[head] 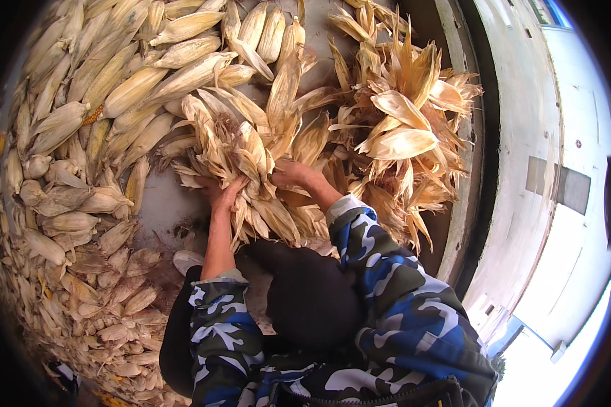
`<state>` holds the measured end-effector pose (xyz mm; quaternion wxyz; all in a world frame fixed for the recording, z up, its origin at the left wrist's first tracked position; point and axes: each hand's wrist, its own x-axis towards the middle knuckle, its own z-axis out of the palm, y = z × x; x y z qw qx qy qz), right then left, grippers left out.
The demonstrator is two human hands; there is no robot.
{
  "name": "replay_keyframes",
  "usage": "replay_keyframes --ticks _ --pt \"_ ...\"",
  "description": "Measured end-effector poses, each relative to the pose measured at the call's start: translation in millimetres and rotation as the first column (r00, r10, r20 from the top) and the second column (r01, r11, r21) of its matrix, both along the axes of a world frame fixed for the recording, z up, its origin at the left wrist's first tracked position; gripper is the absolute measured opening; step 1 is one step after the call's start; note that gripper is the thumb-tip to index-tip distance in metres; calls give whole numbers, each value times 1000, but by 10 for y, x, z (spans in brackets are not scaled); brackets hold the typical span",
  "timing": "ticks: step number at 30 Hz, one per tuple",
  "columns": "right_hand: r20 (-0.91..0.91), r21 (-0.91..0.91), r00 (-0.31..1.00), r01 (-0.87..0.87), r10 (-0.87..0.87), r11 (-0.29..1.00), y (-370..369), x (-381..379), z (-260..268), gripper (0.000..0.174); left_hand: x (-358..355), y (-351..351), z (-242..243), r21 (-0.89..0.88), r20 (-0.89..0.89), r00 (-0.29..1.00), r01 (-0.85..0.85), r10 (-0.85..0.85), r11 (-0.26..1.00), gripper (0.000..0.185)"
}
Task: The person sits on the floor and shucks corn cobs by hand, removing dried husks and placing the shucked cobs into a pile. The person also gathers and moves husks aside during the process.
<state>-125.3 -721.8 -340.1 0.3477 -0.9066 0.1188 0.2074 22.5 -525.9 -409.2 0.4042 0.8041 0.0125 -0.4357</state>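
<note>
Dry corn husks (pixel 224 137) fill the space between my two hands, loosely bunched, with brown silk among them. My left hand (pixel 219 191) is on the lower left side of this bunch, its thumb pressed along the husks and its other fingers mostly hidden beneath. From the right, my right hand (pixel 290 174) reaches into the same husks, its fingertips covered. A husked-over corn ear (pixel 285 94) lies just above the bunch. To the right of my right hand rises a heap of loose, peeled-back husks (pixel 402 142).
Many corn ears in their husks (pixel 127 96) cover the ground at the left and upper left. More husks and ears (pixel 117 325) spread across the lower left. A concrete ledge (pixel 455 244) and a pale wall (pixel 519 152) run along the right. A shoe (pixel 187 260) shows beside my left forearm.
</note>
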Motion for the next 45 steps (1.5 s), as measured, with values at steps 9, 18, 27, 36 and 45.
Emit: replay_keyframes --ticks 9,18,27,36,45 --pt "610 -621 581 773 -539 131 -1613 -973 1649 93 143 144 -321 -177 -113 991 45 -65 983 71" --pt "281 -543 563 761 -777 355 -1518 -966 667 109 139 194 -456 -253 -178 972 107 -154 962 68" --pt "270 -394 649 749 -712 533 -682 -320 526 89 134 177 -282 -295 -271 954 47 -130 954 61" --pt "9 61 798 601 -603 797 177 144 546 76 242 432 -697 -258 -248 959 74 -140 963 49" --pt "-252 757 809 506 -531 413 416 512 717 69 129 1037 410 -495 -444 894 -291 50 819 59"
